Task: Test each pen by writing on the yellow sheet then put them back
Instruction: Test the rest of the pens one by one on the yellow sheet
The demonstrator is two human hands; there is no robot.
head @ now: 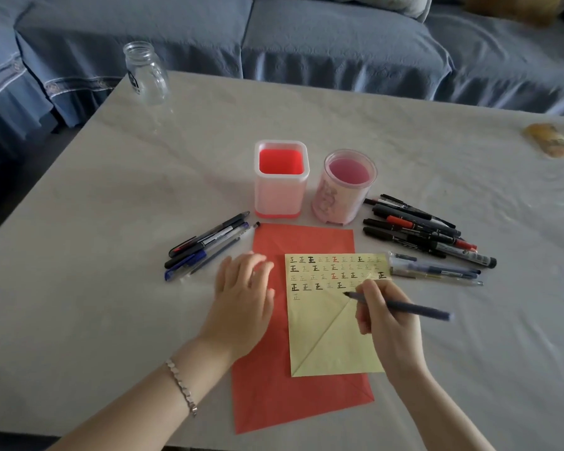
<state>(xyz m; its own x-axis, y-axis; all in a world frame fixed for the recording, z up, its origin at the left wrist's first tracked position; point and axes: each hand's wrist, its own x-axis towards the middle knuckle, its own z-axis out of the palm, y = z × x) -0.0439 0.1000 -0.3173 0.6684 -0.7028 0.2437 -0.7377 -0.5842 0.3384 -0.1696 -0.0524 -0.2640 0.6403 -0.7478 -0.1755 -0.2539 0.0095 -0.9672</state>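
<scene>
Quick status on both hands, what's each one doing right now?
Left hand: open, fingers resting on the red sheet.
Right hand: gripping a dark pen, tip at the yellow sheet.

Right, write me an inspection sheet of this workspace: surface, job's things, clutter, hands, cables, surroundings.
Surface: pale table, with a red sheet lying in front of the person.
Job's things: yellow sheet on the red sheet, rows of test marks across its top; square holder and round holder upright, no pens in them; left pen pile; right marker pile.
Clutter: glass jar at the far left corner; blurred yellowish object at the right edge.
Hands: left hand rests on the red sheet, fingers relaxed; right hand grips a dark pen, tip at the yellow sheet.
Cables: nothing seen.
Surroundings: blue sofa behind the table.
</scene>
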